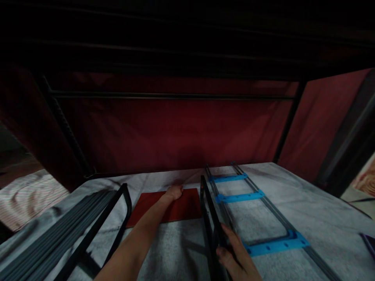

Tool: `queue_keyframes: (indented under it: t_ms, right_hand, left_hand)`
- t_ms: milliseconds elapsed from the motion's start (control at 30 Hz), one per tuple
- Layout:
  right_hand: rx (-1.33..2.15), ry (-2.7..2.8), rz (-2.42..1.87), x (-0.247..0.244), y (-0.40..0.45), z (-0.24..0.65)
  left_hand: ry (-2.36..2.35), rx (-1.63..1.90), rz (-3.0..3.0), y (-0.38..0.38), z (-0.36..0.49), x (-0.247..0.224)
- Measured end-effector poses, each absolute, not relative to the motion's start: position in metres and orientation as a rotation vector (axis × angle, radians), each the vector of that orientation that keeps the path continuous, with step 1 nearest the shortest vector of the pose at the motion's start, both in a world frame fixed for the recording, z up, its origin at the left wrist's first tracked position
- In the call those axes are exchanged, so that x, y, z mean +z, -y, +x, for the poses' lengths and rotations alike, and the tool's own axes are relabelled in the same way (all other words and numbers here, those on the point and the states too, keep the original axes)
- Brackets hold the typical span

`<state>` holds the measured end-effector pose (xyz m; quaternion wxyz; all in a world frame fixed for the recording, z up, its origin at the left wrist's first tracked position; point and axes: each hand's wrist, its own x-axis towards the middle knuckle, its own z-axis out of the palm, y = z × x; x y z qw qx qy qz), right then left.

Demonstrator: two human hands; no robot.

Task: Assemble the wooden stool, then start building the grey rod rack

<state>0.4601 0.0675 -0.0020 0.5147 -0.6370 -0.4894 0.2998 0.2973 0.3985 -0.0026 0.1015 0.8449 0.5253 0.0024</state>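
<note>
My left hand [175, 192] is stretched far forward, its fingers curled closed at the far edge of a flat red board [187, 205] lying on the pale cloth. How the fingertips meet the board is hard to see. Close to me, my right hand [238, 255] is closed around a black metal frame [215, 218] that stands up from the cloth. Another black bar frame [93, 230] rises on the left, beside my left forearm. Just right of my right hand lies a ladder-like rack of grey tubes with blue plastic crosspieces [275, 245].
A bundle of grey tubes [55, 230] lies at the left. Overhead is a dark slatted structure, with black posts [288, 121] and a thin crossbar [172, 95] before a red cloth backdrop [175, 132]. A dark flat object [368, 245] shows at the right edge.
</note>
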Motion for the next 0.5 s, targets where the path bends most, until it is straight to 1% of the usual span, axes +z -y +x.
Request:
queue_keyframes:
  t_ms: [133,233,500]
  right_hand:
    - [0.751,1.197,-1.536,0.006,-0.064,0.463]
    - [0.789,1.211,-1.528,0.013,-0.065,0.464]
    - [0.798,1.115,-1.525,0.043,-0.063,0.450]
  left_hand:
    - [-1.579,-0.002,2.490,-0.398,0.304,0.000]
    - [-1.591,-0.014,2.491,-0.395,0.306,0.011]
    - [-1.554,0.008,2.641,-0.367,0.300,0.073]
